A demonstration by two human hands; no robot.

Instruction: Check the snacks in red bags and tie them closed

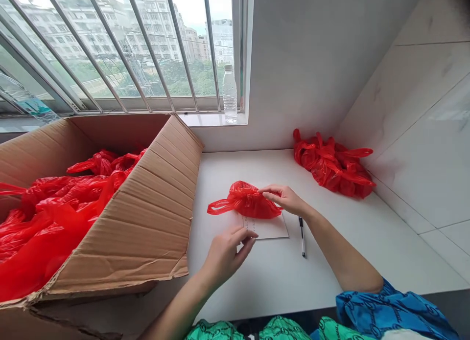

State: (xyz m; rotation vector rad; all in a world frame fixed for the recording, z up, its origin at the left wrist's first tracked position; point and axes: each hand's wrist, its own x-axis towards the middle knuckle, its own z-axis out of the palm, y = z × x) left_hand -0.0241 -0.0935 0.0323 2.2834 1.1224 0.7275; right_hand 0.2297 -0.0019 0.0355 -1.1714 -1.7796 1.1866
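Observation:
A knotted red plastic bag [253, 208] rests on a white sheet or booklet [271, 230] that carries small printed or written marks. One looped handle sticks out to the left. My right hand [285, 198] reaches in from the right, its fingertips closed on the top of the bag near the knot. What the bag contains is hidden. Below and left of it, my left hand [229, 252] hovers with loosely bent fingers, thumb and forefinger a little apart and nothing between them. A black-and-clear pen [302, 236] lies right of the sheet.
On the left stands a large cardboard box [147, 208], its flap leaning over the white table [249, 291], with several red bags [69, 198] inside. More red bags [334, 166] are piled by the right wall. A plastic bottle [229, 95] stands on the sill of the barred window.

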